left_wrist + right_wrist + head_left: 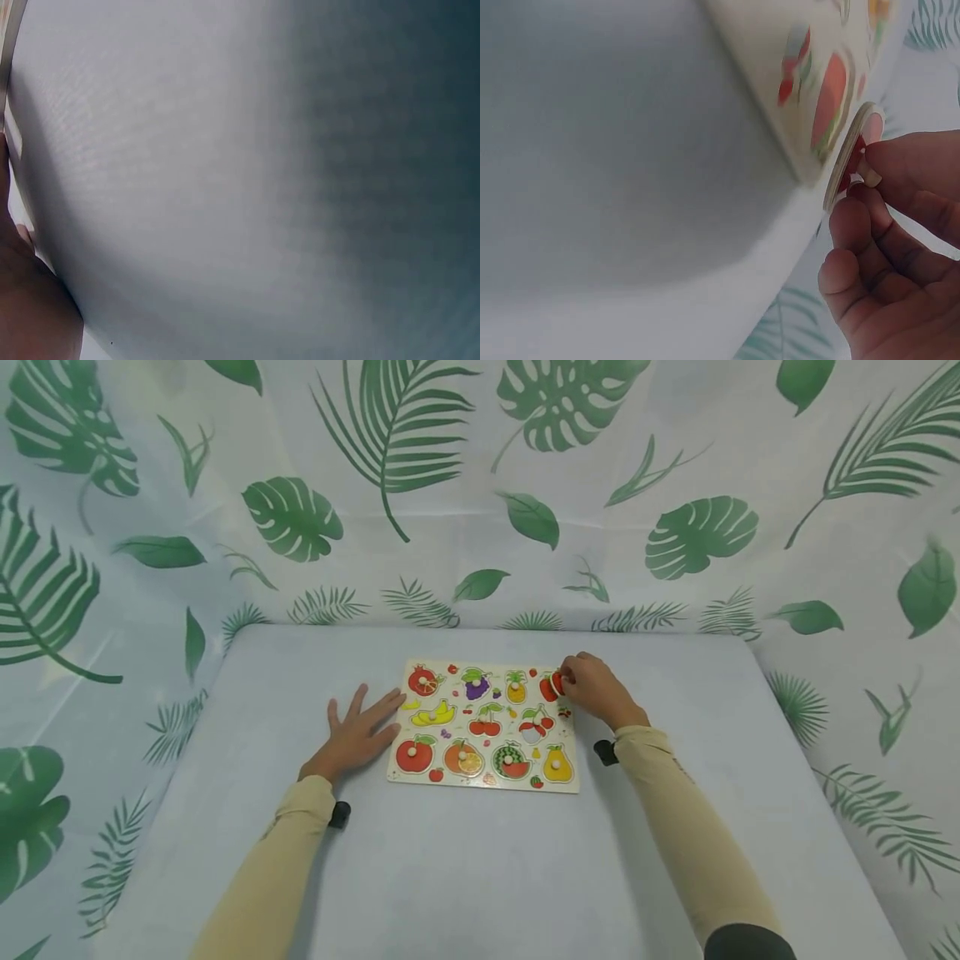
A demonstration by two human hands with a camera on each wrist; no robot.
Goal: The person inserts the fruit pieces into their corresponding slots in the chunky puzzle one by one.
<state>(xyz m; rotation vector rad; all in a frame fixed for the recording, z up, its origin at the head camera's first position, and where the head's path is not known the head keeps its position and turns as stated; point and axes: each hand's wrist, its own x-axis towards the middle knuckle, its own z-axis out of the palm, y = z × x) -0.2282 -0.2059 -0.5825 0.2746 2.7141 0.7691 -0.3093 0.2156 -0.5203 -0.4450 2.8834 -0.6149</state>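
A wooden fruit puzzle board (405,776) lies flat on the table, with knobbed pieces such as bananas (432,716), an orange (462,758) and a pear (557,765) sitting in it. My left hand (351,742) rests at the board's left edge, fingers spread and fingertips touching it. Over the upper right corner, my right hand (600,692) pinches a red fruit puzzle piece (847,166) by its small wooden knob (868,172). The piece stands tilted on edge near the board's corner, close to a printed red fruit (548,688). Only part of my left hand appears in the left wrist view.
The board lies on a pale table (465,868). Behind and beside the table hangs a white cloth (465,460) printed with green leaves. Dark wrist cameras sit under both forearms, the left one (340,815) and the right one (606,752).
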